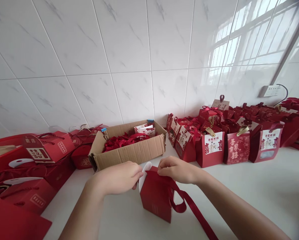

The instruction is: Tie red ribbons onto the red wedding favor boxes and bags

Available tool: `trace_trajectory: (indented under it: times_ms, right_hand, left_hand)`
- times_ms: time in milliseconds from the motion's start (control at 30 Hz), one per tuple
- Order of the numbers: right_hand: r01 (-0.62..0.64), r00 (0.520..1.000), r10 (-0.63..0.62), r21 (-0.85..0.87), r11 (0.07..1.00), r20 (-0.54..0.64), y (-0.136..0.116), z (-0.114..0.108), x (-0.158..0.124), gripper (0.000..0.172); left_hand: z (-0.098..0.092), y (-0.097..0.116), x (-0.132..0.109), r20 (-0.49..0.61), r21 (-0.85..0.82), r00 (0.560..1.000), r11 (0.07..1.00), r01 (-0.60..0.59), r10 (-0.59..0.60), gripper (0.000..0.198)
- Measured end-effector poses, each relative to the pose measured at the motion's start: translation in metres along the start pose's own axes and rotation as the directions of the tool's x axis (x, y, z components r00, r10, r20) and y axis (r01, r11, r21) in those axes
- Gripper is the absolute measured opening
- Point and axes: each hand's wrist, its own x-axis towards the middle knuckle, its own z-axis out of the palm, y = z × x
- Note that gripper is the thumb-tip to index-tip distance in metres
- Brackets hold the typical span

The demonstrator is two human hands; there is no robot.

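A small red gift box [156, 196] stands on the white table between my hands, a white rounded flap showing at its left edge. From its top a dark red ribbon [196, 211] loops and trails down to the right. My right hand [178, 169] is closed at the box's top, thumb and fingers pinching the ribbon there. At the upper left edge, my left hand [123, 178] has its fingers pressed together by the white flap; its fingertips are partly hidden, so what they grip does not show clearly.
Behind the hands sits an open cardboard box [129, 156] with red ribbons and printed cards. Finished-looking red gift boxes [209, 150] crowd the right side along the tiled wall. More red boxes with cord handles [51, 146] are piled at left. A power strip [271, 90] hangs at right.
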Motion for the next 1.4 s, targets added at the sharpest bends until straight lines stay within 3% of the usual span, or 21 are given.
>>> trace_trajectory:
  times_ms: [200,633,833,1000,1400]
  right_hand:
    - [0.018,0.999,-0.022,0.118,0.993,0.034,0.002,-0.002,0.0,0.019]
    - [0.046,0.997,-0.055,0.153,0.987,0.054,0.007,-0.001,0.007,0.018]
    - [0.036,0.997,-0.041,0.08,0.996,0.058,0.01,0.003,0.012,0.02]
    - [0.034,0.999,-0.035,-0.049,0.998,-0.027,0.01,0.005,0.012,0.021]
    - [0.185,0.979,-0.198,-0.183,0.965,-0.052,0.006,0.012,0.011,0.026]
  left_hand:
    - [0.0,0.0,-0.001,0.006,0.009,1.0,1.0,-0.005,0.005,0.052]
    - [0.002,-0.003,0.0,0.017,0.027,1.0,0.999,-0.025,0.025,0.048]
    - [0.001,-0.001,0.001,0.032,0.05,0.999,0.999,-0.015,0.013,0.046]
    - [0.001,0.0,-0.001,0.021,0.053,0.999,0.998,-0.031,0.03,0.043]
    - [-0.001,-0.006,-0.003,0.014,0.006,0.999,0.999,-0.037,0.037,0.043]
